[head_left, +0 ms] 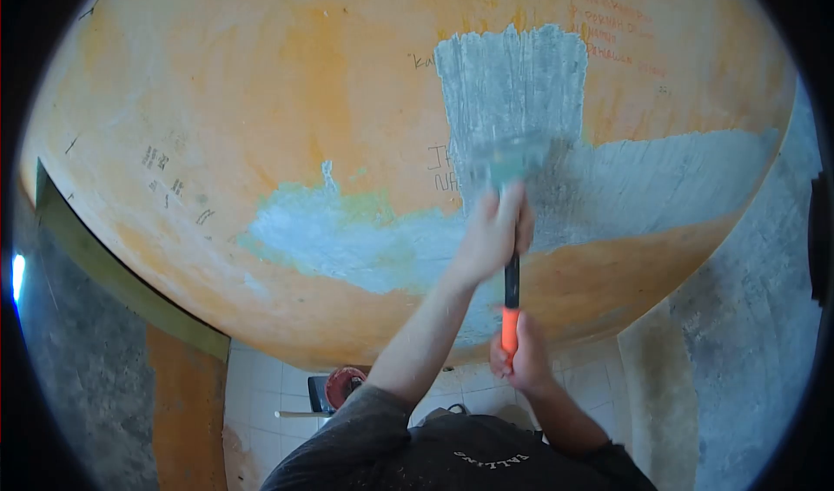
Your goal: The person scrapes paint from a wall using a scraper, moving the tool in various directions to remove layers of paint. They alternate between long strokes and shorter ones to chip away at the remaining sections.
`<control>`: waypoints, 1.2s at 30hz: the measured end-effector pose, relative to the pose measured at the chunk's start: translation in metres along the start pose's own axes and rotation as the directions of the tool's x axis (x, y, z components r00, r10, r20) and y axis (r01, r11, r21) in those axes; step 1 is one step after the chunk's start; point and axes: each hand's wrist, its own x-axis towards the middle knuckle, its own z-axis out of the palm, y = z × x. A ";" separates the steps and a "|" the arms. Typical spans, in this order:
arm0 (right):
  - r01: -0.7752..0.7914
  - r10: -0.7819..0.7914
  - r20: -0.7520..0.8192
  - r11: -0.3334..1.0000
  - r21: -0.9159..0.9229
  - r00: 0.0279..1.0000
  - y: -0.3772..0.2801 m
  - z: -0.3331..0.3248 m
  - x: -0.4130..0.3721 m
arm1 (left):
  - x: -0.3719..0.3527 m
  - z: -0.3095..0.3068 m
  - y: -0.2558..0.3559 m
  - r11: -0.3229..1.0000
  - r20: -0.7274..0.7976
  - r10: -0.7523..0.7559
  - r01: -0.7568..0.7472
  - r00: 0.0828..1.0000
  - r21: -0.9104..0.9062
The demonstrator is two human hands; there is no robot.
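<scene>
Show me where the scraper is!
Head view, centre: the scraper is pressed on the grey patch of the orange wall, left hand just below its blade, right hand on its orange grip.

The scraper (512, 281) stood nearly upright, its wide, blurred blade pressed against the orange surface (261, 100) just below a bare grey patch (512, 83); its handle was black above, orange below.
</scene>
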 end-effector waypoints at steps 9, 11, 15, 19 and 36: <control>-0.182 0.158 -0.110 0.945 -0.271 0.981 0.076 -0.123 -0.041 | -0.099 0.024 -0.145 0.869 -0.245 -0.428 0.321 0.870 -0.377; -0.197 0.180 -0.086 0.944 -0.267 0.980 0.070 -0.130 -0.037 | -0.089 0.032 -0.133 0.880 -0.277 -0.424 0.319 0.862 -0.352; -0.185 0.170 -0.083 0.950 -0.250 0.982 0.063 -0.139 -0.029 | -0.080 0.045 -0.130 0.912 -0.355 -0.390 0.304 0.850 -0.274; -0.115 0.099 -0.063 0.935 -0.336 0.993 0.067 -0.140 -0.027 | -0.083 0.046 -0.138 0.922 -0.448 -0.385 0.318 0.807 -0.220; -0.065 0.064 -0.016 0.926 -0.371 0.998 0.076 -0.132 -0.024 | -0.092 0.033 -0.146 0.937 -0.514 -0.349 0.304 0.783 -0.173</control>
